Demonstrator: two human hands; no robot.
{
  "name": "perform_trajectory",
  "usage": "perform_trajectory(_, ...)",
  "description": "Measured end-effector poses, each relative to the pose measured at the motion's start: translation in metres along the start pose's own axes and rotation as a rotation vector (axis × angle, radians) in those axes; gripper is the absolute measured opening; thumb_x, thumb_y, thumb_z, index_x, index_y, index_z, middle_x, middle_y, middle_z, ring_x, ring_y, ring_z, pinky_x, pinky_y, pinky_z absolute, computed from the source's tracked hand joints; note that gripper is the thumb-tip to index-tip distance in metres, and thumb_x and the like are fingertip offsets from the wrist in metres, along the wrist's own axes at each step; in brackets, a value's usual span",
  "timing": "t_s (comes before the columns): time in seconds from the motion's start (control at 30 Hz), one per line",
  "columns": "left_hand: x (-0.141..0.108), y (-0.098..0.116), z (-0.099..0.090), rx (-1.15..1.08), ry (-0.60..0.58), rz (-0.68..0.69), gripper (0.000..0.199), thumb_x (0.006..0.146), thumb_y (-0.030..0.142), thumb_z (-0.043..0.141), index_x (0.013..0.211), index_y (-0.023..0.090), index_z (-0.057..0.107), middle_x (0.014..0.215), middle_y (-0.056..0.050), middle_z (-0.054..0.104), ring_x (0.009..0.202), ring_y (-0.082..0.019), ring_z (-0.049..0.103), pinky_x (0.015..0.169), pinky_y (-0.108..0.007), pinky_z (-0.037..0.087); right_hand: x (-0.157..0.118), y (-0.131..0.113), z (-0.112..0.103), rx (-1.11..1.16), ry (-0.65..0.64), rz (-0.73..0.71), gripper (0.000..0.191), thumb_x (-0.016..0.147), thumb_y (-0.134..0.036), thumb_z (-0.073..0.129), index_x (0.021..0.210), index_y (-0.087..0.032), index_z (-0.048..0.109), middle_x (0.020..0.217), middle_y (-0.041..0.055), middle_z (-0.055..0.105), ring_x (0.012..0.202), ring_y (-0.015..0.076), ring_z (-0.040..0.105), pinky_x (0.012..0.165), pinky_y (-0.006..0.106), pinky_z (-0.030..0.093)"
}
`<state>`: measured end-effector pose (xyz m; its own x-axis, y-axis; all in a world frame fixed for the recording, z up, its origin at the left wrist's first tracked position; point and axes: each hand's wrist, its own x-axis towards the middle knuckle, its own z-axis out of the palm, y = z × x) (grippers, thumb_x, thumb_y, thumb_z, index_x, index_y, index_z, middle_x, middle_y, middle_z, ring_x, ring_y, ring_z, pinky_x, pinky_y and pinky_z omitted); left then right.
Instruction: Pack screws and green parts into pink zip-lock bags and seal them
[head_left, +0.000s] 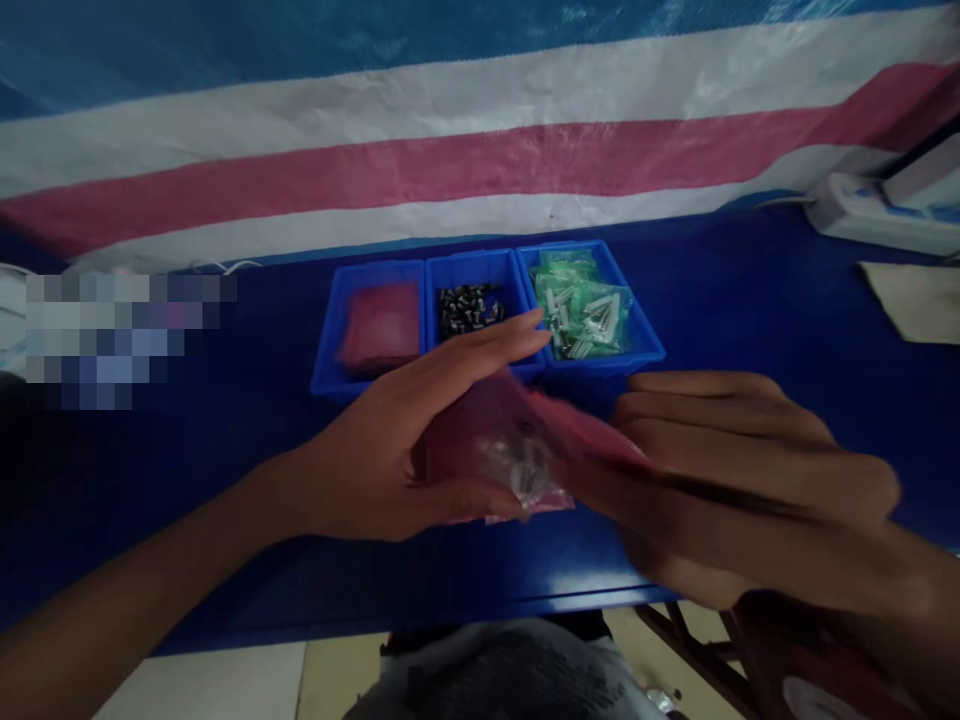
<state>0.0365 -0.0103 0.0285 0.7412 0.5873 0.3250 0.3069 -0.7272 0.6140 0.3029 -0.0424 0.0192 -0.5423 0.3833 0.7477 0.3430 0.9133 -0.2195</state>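
Note:
In both hands I hold a translucent pink plastic bag [499, 440] with small shiny metal parts bunched inside. My left hand [390, 450] cups its near end from the left, fingers stretched toward the bins. My right hand [742, 480], blurred by motion, closes on the bag's far corner. Just beyond my left fingertips stand three joined blue plastic bins [487, 262]. The left bin holds a stack of pink bags [379, 326], the middle one loose black screws [466, 308], and the right one green bags [583, 305] with metal parts.
A striped plastic sheet [450, 150] hangs behind the blue tabletop [225, 560]. A white power strip [874, 215] sits at the back right, with a beige sheet [915, 300] below it. A pixelated patch covers things at the left.

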Motion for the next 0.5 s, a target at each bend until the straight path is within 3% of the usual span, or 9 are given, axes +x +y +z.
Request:
perform_trajectory(0.1,0.002,0.004,0.003,-0.337,-0.119,-0.162,0.082,0.106,0.053,0.072,0.173,0.044,0.025,0.159,0.002,0.067,0.126,-0.023,0.079,0.102,-0.038,0.073,-0.001,-0.003,0.0,0.067,0.066,0.117,0.019,0.101,-0.006,0.064,0.1,-0.022,0.075,0.085,0.0004,0.075,0.071,0.0151,0.073,0.059,0.033,0.055)
perform_trajectory(0.17,0.001,0.006,-0.002,-0.46,-0.183,-0.269,0.069,0.1,0.039,0.081,0.161,0.044,0.051,0.13,0.007,0.083,0.103,-0.022,0.086,0.086,-0.033,0.075,0.0,-0.003,0.0,-0.021,0.123,0.182,0.029,0.101,-0.005,0.059,0.108,-0.026,0.079,0.098,0.0,0.081,0.067,0.0138,0.072,0.055,0.031,0.055)
perform_trajectory(0.23,-0.001,0.004,-0.009,-0.515,-0.158,-0.348,0.041,0.093,0.03,0.086,0.132,0.04,0.077,0.101,0.007,0.087,0.081,-0.022,0.086,0.068,-0.03,0.074,0.003,-0.001,0.001,-0.109,0.164,0.23,0.041,0.101,-0.004,0.054,0.114,-0.032,0.081,0.096,-0.0027,0.083,0.055,0.0126,0.063,0.046,0.031,0.049)
perform_trajectory(0.3,-0.004,-0.002,-0.016,-0.485,-0.01,-0.388,0.027,0.088,0.027,0.089,0.113,0.038,0.085,0.086,0.005,0.085,0.068,-0.023,0.082,0.055,-0.029,0.069,0.006,0.001,0.003,-0.087,0.225,0.278,0.044,0.1,-0.005,0.055,0.117,-0.035,0.082,0.091,-0.0032,0.084,0.05,0.0134,0.06,0.044,0.031,0.048)
perform_trajectory(0.4,-0.006,-0.016,-0.02,-0.42,0.327,-0.36,0.034,0.08,0.032,0.096,0.112,0.037,0.087,0.088,0.002,0.085,0.065,-0.024,0.081,0.051,-0.03,0.067,0.01,0.005,0.008,0.073,0.328,0.406,0.039,0.102,-0.009,0.064,0.12,-0.037,0.083,0.095,-0.0032,0.086,0.066,0.0156,0.075,0.056,0.029,0.061)
perform_trajectory(0.5,-0.01,-0.025,-0.014,-0.371,0.555,-0.312,0.027,0.081,0.036,0.097,0.107,0.033,0.087,0.079,0.003,0.082,0.047,-0.015,0.068,0.041,-0.024,0.058,0.01,0.012,0.015,0.222,0.393,0.488,0.042,0.1,-0.008,0.072,0.127,-0.039,0.082,0.094,-0.0046,0.086,0.066,0.0138,0.077,0.057,0.025,0.063)
